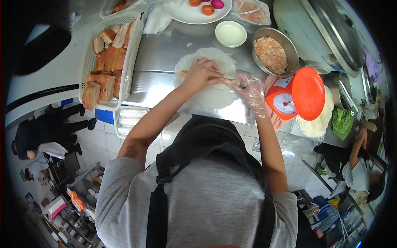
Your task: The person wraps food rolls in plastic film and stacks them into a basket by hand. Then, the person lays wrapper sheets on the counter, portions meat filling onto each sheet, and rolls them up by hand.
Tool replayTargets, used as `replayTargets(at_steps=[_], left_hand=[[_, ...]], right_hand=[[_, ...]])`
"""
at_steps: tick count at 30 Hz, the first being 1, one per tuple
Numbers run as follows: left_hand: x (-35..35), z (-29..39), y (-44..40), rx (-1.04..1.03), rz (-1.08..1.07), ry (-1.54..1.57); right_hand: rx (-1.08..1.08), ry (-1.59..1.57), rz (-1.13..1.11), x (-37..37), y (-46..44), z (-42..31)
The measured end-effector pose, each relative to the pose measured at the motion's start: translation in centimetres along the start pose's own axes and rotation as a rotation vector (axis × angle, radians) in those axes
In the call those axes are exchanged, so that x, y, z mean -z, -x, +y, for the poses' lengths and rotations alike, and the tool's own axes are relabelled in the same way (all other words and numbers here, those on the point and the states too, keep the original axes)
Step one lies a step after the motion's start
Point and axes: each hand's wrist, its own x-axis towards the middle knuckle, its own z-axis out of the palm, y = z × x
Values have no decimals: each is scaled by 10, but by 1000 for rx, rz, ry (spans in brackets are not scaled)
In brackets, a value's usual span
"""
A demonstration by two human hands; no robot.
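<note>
A thin, whitish round wrapper (205, 53) lies on the steel worktop, with a line of minced filling (182, 73) showing at its left side. Bare, my left hand (202, 75) rests over the middle of it, fingers bent and closed on a narrow fold of wrapper around filling. My right hand (251, 94) wears a clear plastic glove; its fingertips pinch the right end of that same fold. Part of the filling is hidden beneath my left hand. Just beyond my right hand stands a metal bowl of minced filling (271, 56).
A red scale (284, 102) with a round red pan sits right of my gloved hand. Behind are a bowl of pale liquid (230, 34) and a white plate (182, 15). At left is a white basket (127, 62) of meat slabs. Other people stand at both sides.
</note>
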Motion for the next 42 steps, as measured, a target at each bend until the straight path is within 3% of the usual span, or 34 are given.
replayTargets(at_steps=[1,4,7,13,23,25,28,34,37,42], left_hand=[[0,-2,3,-10,6,-1],[1,-8,6,-42,27,-22],[8,-14,10,-52,16,-42],[17,-19,13,-86,-36,-92],[39,-31,22,-11,-129,-169],[40,-33,26,-8,-74,-146],[45,-35,32,16,-3,-70],[50,-44,39,12,7,-83],[52,-48,45,2,2,-104],[63,-57,47,-27,-17,-146]], right_hand=[[50,-48,33,-3,0,0],[69,201,-125,2,-8,6],[176,251,4,-5,-6,2],[492,316,1,-31,-26,-13],[395,342,-119,-54,-35,-30],[404,316,-129,-46,-31,-47],[241,116,-29,-50,-24,-58],[160,187,-194,-65,-36,-57],[366,282,-76,-81,-39,-47],[401,321,-73,-95,-45,-50]])
